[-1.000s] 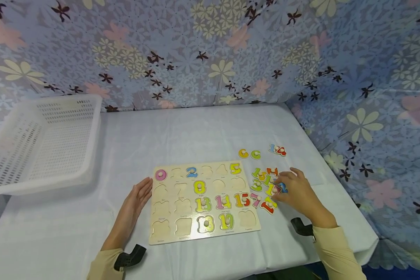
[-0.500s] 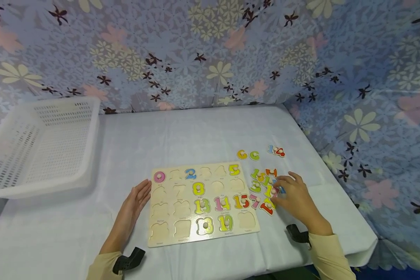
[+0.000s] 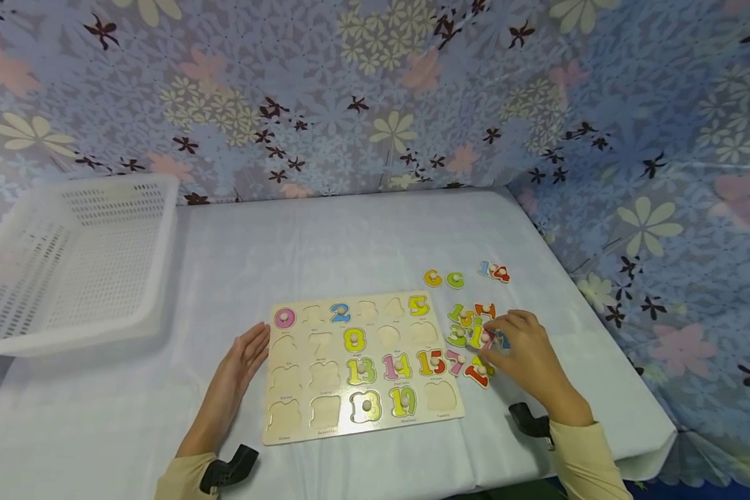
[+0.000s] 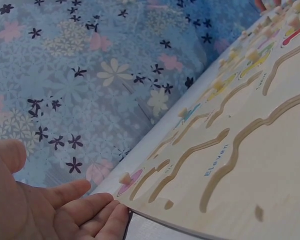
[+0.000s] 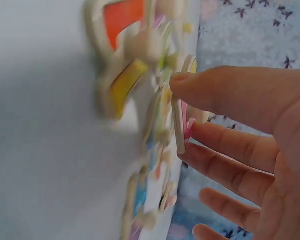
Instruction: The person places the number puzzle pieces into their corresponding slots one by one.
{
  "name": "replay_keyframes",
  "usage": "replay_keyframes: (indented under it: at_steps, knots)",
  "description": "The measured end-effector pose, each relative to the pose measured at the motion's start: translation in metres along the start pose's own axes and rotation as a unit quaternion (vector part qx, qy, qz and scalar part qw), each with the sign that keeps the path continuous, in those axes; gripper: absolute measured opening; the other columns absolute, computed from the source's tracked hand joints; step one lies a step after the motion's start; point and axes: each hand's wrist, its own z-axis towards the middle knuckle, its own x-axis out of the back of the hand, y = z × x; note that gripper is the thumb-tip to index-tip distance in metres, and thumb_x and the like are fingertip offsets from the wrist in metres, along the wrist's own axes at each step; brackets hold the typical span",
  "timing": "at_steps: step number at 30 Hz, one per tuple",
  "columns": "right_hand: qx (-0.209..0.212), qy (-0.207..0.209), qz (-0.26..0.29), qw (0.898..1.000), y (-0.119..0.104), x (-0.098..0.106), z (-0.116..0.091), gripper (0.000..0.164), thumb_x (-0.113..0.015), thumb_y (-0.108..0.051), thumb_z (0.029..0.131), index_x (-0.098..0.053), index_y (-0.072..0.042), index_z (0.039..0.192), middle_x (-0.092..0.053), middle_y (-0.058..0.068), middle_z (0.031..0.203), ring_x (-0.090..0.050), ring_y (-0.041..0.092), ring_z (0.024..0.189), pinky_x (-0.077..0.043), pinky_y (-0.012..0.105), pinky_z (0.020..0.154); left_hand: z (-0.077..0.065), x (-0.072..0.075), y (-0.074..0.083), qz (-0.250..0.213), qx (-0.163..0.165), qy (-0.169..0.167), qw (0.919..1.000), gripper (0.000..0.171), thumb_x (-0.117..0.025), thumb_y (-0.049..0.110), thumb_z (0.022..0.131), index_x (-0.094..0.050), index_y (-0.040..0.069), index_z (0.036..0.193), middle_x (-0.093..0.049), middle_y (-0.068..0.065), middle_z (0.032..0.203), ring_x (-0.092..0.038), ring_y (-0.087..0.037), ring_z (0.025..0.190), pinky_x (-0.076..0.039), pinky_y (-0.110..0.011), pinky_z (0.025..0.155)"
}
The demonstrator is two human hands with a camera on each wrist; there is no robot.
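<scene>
A wooden number puzzle board [image 3: 300,430] lies on the table, with several knobbed number pieces such as the pink zero [image 3: 284,318] and yellow eight [image 3: 354,339] in its recesses. My left hand [image 3: 236,371], fingers nearly straight, touches the board's left edge; in the left wrist view its fingertips meet the corner near the zero. To the right of the board, my right hand [image 3: 528,357] pinches a yellow-and-pink number piece [image 5: 184,120] by its edges between thumb and fingers, just over the loose pile. Fingers hide part of that piece and a blue piece [image 3: 503,339].
Loose number pieces, including a green three [image 3: 456,336], a pink seven [image 3: 455,362] and a red one [image 3: 476,375], crowd the board's right side. Farther back lie an orange piece [image 3: 432,278], a green piece [image 3: 455,280] and a red four [image 3: 501,273]. A white basket [image 3: 169,257] stands at left.
The yellow-and-pink piece has shifted slightly left over the pile with my right hand, now covering more of a green piece. My left hand stays at the board's edge.
</scene>
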Motion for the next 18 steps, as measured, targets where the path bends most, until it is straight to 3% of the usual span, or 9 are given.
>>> replay_keyframes:
  at_steps: [5, 18]
  knots:
    - [0.023, -0.017, 0.013, 1.000, -0.023, -0.005, 0.016, 0.038, -0.084, -0.017, 0.075, -0.069, -0.003, 0.107, -0.065, 0.013, 0.108, -0.046, 0.038, 0.115, -0.039, 0.060, 0.093, 0.000, 0.001, 0.002, 0.007, 0.006, 0.004, 1.0000, 0.066, -0.019, 0.046, 0.106, -0.015, -0.001, 0.153, -0.021, -0.015, 0.157, -0.020, -0.027, 0.144, -0.030, -0.017, 0.108]
    - [0.161, -0.055, 0.020, 0.985, -0.105, -0.031, 0.064, 0.028, -0.081, -0.022, 0.076, -0.069, -0.011, 0.100, -0.064, 0.001, 0.101, -0.050, 0.026, 0.111, -0.041, 0.046, 0.099, 0.004, 0.005, 0.004, 0.004, 0.006, 0.001, 1.0000, 0.068, -0.021, 0.049, 0.105, -0.017, 0.001, 0.153, -0.022, -0.013, 0.157, -0.022, -0.026, 0.143, -0.030, -0.017, 0.108]
